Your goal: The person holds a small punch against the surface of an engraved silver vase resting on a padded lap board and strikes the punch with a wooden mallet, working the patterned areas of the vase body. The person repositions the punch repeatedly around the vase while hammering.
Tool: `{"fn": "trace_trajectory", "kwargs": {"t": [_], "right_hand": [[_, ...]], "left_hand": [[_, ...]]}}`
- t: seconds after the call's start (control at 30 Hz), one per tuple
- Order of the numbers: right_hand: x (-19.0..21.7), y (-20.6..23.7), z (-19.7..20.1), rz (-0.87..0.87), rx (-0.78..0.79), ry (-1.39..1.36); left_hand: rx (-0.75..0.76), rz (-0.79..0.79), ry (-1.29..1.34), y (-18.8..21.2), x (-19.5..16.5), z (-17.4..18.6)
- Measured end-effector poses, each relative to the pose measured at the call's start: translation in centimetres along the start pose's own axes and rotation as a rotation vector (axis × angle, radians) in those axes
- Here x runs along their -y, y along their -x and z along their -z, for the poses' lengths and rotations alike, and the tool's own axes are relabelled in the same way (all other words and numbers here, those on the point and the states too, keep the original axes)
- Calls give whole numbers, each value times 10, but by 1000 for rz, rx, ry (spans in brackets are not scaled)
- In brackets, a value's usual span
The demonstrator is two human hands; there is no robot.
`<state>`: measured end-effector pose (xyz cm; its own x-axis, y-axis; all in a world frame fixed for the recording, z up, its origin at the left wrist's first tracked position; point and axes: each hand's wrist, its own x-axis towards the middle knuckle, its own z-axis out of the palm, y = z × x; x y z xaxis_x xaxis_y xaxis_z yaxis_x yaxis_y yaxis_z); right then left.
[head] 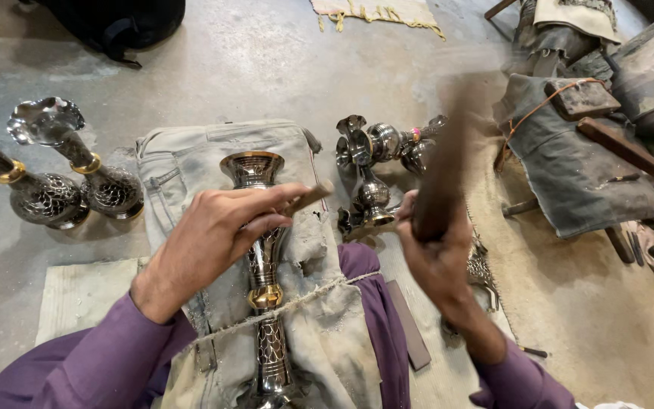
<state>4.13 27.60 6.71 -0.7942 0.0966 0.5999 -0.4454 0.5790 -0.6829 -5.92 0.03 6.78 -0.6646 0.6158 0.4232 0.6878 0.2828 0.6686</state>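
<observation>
**Punch on the vase neck, hammer hand raised**

I see my left hand [213, 227] over the middle of the grey cloth [191, 163] that covers my lap, its fingers pinched round a thin wooden-handled punch [308, 198] whose tip I cannot make out. Under that hand lies the tall engraved metal vase [265, 265], stretched lengthwise along the cloth with its flared mouth toward the far edge and a brass band near the middle. A cord [304, 297] crosses the vase just below the band.

My right hand [437, 254] is clenched round a dark wooden hammer handle [442, 178], which is blurred and stands upright past the cloth's right edge.

On the concrete floor [251, 60], left of the cloth, stand two patterned vases [70, 178] side by side. A cluster of smaller polished vase parts [376, 159] lies just beyond the cloth's right edge. Well to the right, a dark cloth [569, 174] carries wooden blocks.
</observation>
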Motion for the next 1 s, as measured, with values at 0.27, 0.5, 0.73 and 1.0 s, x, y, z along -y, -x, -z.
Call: {"fn": "trace_trajectory", "kwargs": {"t": [0.27,0.5,0.73,1.0], "right_hand": [[-38,56,-11,-94,-19,77],[-68,79,-22,311,-179,311],[-62,66,-5,-304,119,307],[-50,51,4,-94,394,455]], "left_hand": [[268,-55,-103,-14,-2,2],[296,-217,-305,-18,1,-2],[130,26,-50,-17,8,5],[234,-8,-28,-25,11,12]]}}
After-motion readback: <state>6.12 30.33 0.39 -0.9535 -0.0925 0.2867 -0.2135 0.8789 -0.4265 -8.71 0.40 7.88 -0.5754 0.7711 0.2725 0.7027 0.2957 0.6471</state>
